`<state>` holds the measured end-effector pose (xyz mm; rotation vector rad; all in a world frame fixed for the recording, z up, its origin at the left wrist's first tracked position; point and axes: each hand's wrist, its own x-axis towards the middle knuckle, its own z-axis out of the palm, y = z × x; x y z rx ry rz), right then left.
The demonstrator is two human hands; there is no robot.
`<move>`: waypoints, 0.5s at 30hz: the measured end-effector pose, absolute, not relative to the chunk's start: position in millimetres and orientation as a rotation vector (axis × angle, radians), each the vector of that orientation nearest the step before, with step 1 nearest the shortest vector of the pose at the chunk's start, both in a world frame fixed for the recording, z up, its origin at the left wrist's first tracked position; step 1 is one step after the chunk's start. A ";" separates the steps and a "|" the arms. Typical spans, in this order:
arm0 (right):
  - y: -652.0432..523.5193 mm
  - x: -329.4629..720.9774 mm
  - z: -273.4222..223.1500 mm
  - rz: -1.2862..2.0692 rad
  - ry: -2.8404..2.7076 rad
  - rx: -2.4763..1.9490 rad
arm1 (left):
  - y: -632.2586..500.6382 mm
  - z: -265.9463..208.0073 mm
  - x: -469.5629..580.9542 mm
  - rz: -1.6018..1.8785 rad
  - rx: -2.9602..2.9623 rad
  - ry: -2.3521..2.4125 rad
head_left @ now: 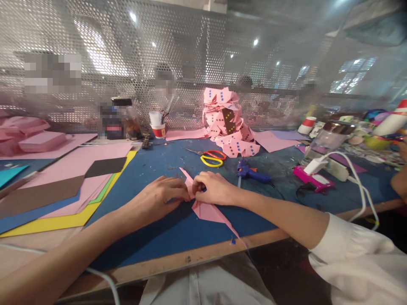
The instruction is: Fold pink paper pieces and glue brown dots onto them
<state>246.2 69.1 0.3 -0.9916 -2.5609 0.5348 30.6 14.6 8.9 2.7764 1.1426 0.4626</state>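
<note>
Both my hands meet over a folded piece of pink paper (pixel 211 213) near the front of the blue work surface. My left hand (pixel 165 191) pinches its left edge, fingertips pressed together. My right hand (pixel 214 188) has curled fingers closed on the paper just beside them. A narrow pink point sticks up beyond the fingers, and a wider flap trails toward the table edge. Just past my hands lie scissors (pixel 212 158) with one red and one yellow handle. A blue glue gun (pixel 254 173) rests to the right, its nozzle toward the left.
Pink pieces with coloured squares (pixel 222 118) are piled at the back. Coloured sheets (pixel 63 182) cover the left side. A pink power strip (pixel 314 180) with white cables and a clear jar (pixel 327 137) stand right. A paper cup (pixel 158 130) holds tools by the perforated metal screen (pixel 187 46).
</note>
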 end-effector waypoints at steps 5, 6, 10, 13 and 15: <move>71.1 246.0 -2.3 0.524 -2.547 -0.979 | 13.7 11.5 26.8 0.416 2.786 1.130; 71.3 246.2 -2.8 0.530 -2.545 -0.973 | 13.5 11.9 26.1 0.402 2.783 1.131; 72.0 246.8 -4.0 0.536 -2.545 -0.971 | 12.3 13.2 24.1 0.392 2.762 1.136; 72.3 246.8 -4.6 0.525 -2.549 -0.966 | 10.5 13.4 24.4 0.424 2.746 1.148; 72.3 246.2 -5.0 0.504 -2.547 -0.961 | 9.7 12.5 25.0 0.448 2.731 1.159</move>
